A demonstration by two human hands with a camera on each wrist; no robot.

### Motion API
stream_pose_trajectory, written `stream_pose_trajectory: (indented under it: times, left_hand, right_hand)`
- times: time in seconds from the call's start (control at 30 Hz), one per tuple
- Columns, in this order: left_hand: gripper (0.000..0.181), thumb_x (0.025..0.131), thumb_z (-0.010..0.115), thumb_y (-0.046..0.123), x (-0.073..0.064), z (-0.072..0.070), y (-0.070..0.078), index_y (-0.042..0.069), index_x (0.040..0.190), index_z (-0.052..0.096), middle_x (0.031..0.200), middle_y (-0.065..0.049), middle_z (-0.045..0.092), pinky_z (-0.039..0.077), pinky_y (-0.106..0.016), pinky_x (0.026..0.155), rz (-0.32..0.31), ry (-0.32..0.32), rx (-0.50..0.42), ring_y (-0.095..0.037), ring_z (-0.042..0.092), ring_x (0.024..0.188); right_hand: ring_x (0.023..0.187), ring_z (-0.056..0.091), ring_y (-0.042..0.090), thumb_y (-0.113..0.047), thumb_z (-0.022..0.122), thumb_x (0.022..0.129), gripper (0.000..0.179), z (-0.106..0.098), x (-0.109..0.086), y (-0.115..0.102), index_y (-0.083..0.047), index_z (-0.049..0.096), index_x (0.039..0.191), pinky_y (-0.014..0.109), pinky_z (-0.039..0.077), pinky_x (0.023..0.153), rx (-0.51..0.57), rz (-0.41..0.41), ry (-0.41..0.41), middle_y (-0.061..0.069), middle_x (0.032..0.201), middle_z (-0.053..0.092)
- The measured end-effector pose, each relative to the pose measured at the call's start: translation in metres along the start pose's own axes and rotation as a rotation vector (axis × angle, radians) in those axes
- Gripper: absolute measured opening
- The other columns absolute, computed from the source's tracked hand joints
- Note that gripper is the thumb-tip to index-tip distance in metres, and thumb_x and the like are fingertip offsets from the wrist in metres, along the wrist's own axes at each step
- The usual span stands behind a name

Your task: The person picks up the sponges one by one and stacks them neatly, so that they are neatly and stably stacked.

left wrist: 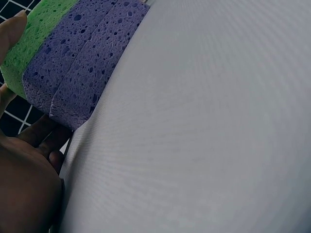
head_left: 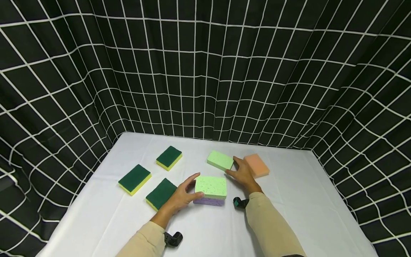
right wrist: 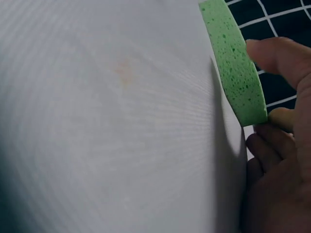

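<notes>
Near the middle of the table, a light green sponge (head_left: 210, 186) lies on top of purple sponges (head_left: 208, 202); the left wrist view shows two purple layers (left wrist: 73, 60) beneath it. My left hand (head_left: 181, 196) holds this top green sponge at its left end, thumb on the front side and fingers behind. Farther back lies a second light green sponge (head_left: 219, 160), flat on the cloth. My right hand (head_left: 244, 174) grips its right end, with the thumb (right wrist: 272, 56) against the sponge's edge. The far fingertips are partly hidden behind the sponge.
Three green-and-yellow scouring sponges lie to the left: one at the back (head_left: 169, 157), one far left (head_left: 135, 179), one beside my left forearm (head_left: 161, 192). An orange sponge (head_left: 257, 165) sits just right of my right hand. Black grid curtains (head_left: 205, 71) enclose the white table (head_left: 305, 196).
</notes>
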State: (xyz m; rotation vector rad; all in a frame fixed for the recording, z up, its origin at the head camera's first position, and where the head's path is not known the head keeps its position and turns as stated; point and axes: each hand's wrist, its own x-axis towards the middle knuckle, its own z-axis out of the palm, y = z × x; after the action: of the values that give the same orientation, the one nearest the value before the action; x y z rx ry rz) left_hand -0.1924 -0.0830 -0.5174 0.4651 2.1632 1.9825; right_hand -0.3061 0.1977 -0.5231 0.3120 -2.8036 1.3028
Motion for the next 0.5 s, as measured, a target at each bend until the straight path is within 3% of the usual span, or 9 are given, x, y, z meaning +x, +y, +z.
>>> stream_pose_trajectory:
  times: [0.1, 0.2, 0.5]
  left_hand:
    - [0.079, 0.084, 0.077, 0.020, 0.001, 0.000, -0.001, 0.013, 0.150, 0.035, 0.135, -0.020, 0.047, 0.021, -0.050, 0.110, -0.001, 0.000, 0.006, -0.037, 0.034, 0.133]
    - [0.081, 0.082, 0.078, 0.027, 0.005, 0.000, -0.014, 0.016, 0.150, 0.036, 0.134, -0.015, 0.048, 0.022, -0.048, 0.110, 0.008, 0.014, 0.011, -0.034, 0.036, 0.132]
    - [0.078, 0.084, 0.077, 0.020, 0.004, 0.000, -0.014, 0.016, 0.150, 0.036, 0.133, -0.015, 0.048, 0.022, -0.049, 0.109, 0.000, 0.020, 0.015, -0.034, 0.036, 0.131]
  right_hand:
    - [0.135, 0.030, 0.041, -0.021, 0.076, 0.081, 0.082, 0.002, 0.001, 0.000, 0.006, 0.033, 0.145, 0.048, 0.022, 0.110, -0.031, 0.025, -0.015, 0.027, 0.145, 0.036]
    - [0.137, 0.027, 0.041, -0.023, 0.074, 0.081, 0.084, 0.003, 0.001, -0.002, 0.005, 0.030, 0.148, 0.050, 0.021, 0.110, -0.056, 0.063, -0.028, 0.026, 0.147, 0.033]
    - [0.136, 0.027, 0.042, -0.022, 0.074, 0.083, 0.083, 0.008, 0.001, -0.003, 0.003, 0.030, 0.148, 0.050, 0.022, 0.110, -0.076, 0.086, 0.010, 0.026, 0.147, 0.033]
